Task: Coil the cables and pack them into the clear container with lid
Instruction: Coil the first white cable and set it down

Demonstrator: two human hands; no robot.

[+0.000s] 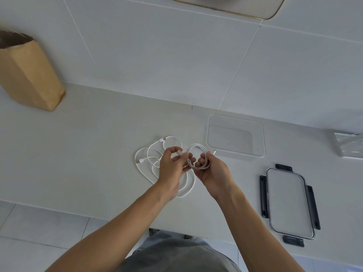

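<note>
White desk (88, 154): right hand (211, 171) is gripping one coiled cable (198, 152), left hand (172, 163) pinching its plug; a second cable (149, 154) is lying at nine o'clock.

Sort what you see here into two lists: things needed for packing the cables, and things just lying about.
Needed: coiled white cable in the right hand; loose white cable; clear container; lid.

Lying about: brown paper bag; clear stand at right.
</note>
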